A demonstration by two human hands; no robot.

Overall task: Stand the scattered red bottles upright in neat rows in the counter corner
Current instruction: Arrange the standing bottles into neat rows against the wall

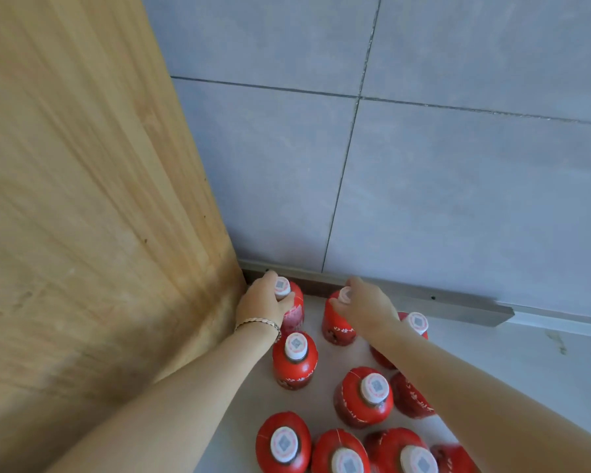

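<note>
Grey wall tiles (458,186) and a wooden side panel (82,199) meet at the tabletop's (526,363) far left corner. Your left hand (263,305) has its grip clenched on the neck of the corner bottle (296,310), which stands upright against the panel. Your right hand (365,307) grasps the cap of a second bottle (336,327) just beside it along the back edge. More red bottles (364,397) stand upright nearer you, loosely spaced, under and between your forearms.
</note>
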